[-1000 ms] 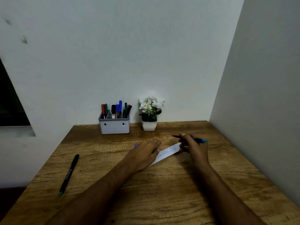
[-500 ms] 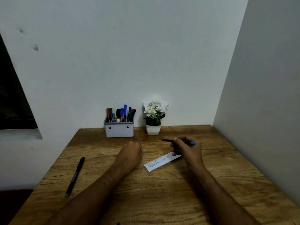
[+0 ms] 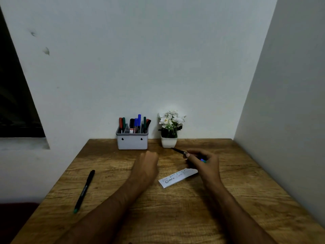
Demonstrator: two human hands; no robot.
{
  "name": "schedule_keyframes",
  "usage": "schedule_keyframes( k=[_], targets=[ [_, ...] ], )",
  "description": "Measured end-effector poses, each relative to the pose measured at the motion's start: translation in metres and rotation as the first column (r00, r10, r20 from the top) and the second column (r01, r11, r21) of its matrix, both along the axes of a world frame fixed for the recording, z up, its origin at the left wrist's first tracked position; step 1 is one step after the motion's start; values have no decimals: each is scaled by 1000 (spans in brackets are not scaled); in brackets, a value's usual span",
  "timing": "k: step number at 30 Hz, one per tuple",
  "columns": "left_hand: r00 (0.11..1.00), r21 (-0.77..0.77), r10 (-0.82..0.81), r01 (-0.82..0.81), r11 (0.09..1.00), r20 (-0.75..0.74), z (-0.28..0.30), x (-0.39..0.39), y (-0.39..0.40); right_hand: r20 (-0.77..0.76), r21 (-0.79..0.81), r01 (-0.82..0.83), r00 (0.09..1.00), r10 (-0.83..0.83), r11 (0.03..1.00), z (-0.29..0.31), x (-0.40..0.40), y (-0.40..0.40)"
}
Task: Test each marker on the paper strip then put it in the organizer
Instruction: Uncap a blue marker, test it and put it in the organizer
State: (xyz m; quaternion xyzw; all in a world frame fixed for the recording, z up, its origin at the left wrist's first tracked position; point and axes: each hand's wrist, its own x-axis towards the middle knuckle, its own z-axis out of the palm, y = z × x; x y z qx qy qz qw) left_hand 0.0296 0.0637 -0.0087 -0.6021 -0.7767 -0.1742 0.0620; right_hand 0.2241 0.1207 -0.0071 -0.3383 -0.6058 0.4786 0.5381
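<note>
The organizer (image 3: 132,140), a small grey box with two dark keyhole marks on its front, stands at the back edge of the wooden table (image 3: 175,217) against the white wall. Several markers (image 3: 135,125) stand upright in it, with red, green, black and blue caps showing above the rim. Just to the right of the organizer is a small white pot with white flowers (image 3: 169,128).

In front of the organizer and a little to the right, the paper strip (image 3: 177,177) lies flat on the table at a slant, with scribbled marks on its face. The right hand (image 3: 204,163) hovers over the strip's far right end, its fingers curled around a thin dark marker (image 3: 179,151). That marker's tip points toward the flower pot, and a teal end pokes out by the knuckles. Whether the tip is capped is too small to tell.

The left hand (image 3: 147,164) is directly in front of the organizer, left of the paper strip and not touching it. Its fingers are curled under, away from the camera, so I cannot tell whether it holds anything.

Well to the left of the organizer and nearer the front of the table, a black marker with a green end (image 3: 84,191) lies alone on the wood, its green end nearest the camera.
</note>
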Motion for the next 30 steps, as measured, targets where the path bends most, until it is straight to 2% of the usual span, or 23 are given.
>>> schedule_keyframes(
  k=[4, 6, 7, 8, 9, 10, 11, 12, 16, 21, 30],
  targets=[
    [950, 295, -16, -81, 952, 311, 7, -5, 11, -10, 17, 8, 1000, -8, 1000, 3, 2, 0],
    [831, 342, -33, -192, 920, 556, 21, -4, 17, -30, 29, 20, 999, -19, 999, 5, 3, -2],
    [693, 318, -54, -260, 912, 719, 29, -5, 21, -38, 44, 28, 999, -27, 999, 6, 3, -3],
    [478, 272, -93, -322, 907, 873, 37, -5, 24, -42, 62, 36, 999, -33, 997, 6, 2, -5],
    [227, 215, -138, -363, 906, 964, 45, -5, 26, -40, 82, 41, 998, -38, 996, 7, 1, -7],
    [14, 170, -178, -382, 908, 984, 51, -3, 26, -31, 102, 44, 999, -41, 994, 7, 0, -9],
    [-113, 146, -205, -392, 908, 972, 56, -2, 27, -18, 119, 46, 999, -44, 992, 7, -1, -10],
    [-172, 134, -217, -400, 907, 961, 59, -1, 27, -5, 135, 46, 999, -45, 990, 7, -2, -12],
    [-258, 122, -244, -411, 903, 935, 61, 5, 31, 3, 179, 46, 999, -48, 983, 6, -5, -14],
    [-299, 119, -258, -413, 903, 919, 59, 13, 29, -7, 199, 62, 998, -61, 978, 5, -6, -15],
    [-291, 136, -233, -315, 939, 928, 60, 35, 20, -11, 186, 50, 999, -49, 981, 2, -11, -13]
  ],
)
